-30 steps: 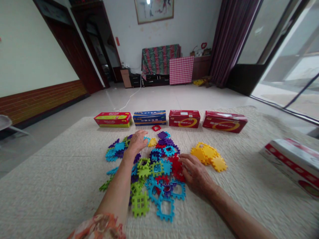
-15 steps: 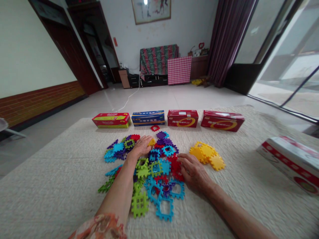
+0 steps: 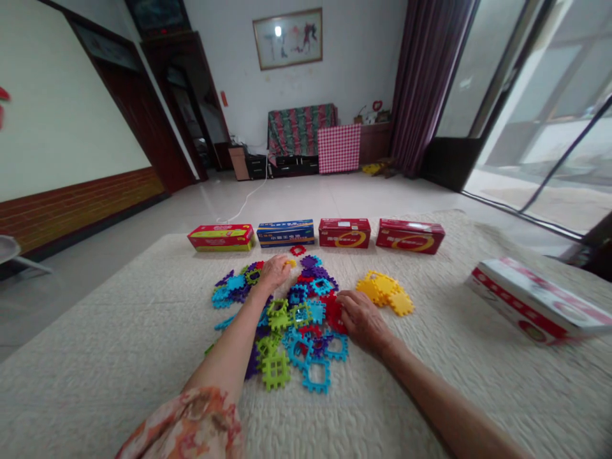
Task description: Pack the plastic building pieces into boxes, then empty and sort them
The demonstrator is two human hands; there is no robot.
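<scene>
My left hand point(image 3: 274, 274) reaches over the far side of a heap of interlocking plastic tiles. Its fingers are closed on a small yellow tile point(image 3: 291, 262), most of which they cover. Just beyond lies a red ring-shaped tile point(image 3: 298, 250). At the heap's right edge my right hand point(image 3: 363, 317) has its fingers curled onto a red tile point(image 3: 336, 317), partly hidden beneath them. Green tiles point(image 3: 275, 371), light blue tiles point(image 3: 316, 375) and purple tiles point(image 3: 310, 261) overlap between and below the hands. Beyond my right hand sits a separate group of yellow tiles point(image 3: 382, 290).
Along the back of the cream quilted mat point(image 3: 143, 306) stand a red-and-yellow box point(image 3: 220, 238), a blue box point(image 3: 285, 234) and two red boxes point(image 3: 344, 234). A white-and-red carton point(image 3: 538, 299) lies at the right. A white cable point(image 3: 246, 201) runs over the floor behind.
My left hand has moved a little farther out with the yellow tile, toward the red ring-shaped tile. My right hand stays at the red tile. The head view has tilted up slightly.
</scene>
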